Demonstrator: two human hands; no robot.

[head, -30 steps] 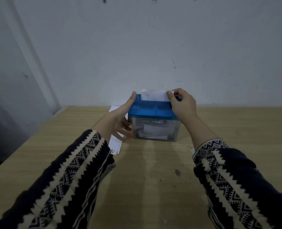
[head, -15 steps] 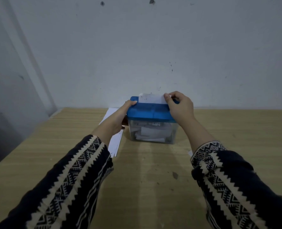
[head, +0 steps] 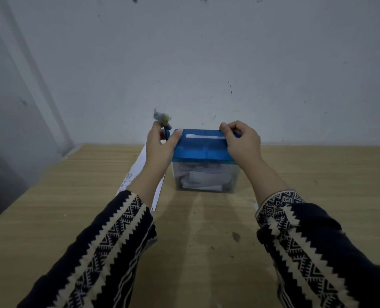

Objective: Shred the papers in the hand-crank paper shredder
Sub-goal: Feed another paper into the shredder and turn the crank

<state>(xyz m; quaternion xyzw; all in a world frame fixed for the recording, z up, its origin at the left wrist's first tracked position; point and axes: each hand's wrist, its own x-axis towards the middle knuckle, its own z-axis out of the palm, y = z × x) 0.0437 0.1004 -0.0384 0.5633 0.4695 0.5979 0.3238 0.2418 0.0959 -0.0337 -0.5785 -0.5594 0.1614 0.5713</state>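
The hand-crank shredder (head: 201, 150) has a blue lid over a clear bin holding shredded white paper (head: 203, 177). Only a thin white edge of a paper (head: 204, 136) shows in the lid's slot. My left hand (head: 160, 143) grips the blue crank (head: 167, 132) at the shredder's left side, thumb against the lid's corner; the crank's grey-yellow knob (head: 161, 117) is blurred above the fingers. My right hand (head: 240, 141) holds the lid's right end with curled fingers, fingertips at the slot's right end.
A stack of white papers (head: 137, 172) lies on the wooden table (head: 73, 207) left of the shredder, partly under my left arm. A grey wall stands right behind the shredder. The table's left edge runs diagonally at the left.
The paper has sunk from standing well above the slot to a thin edge. My left hand moved from the shredder's side up onto the crank, now raised.
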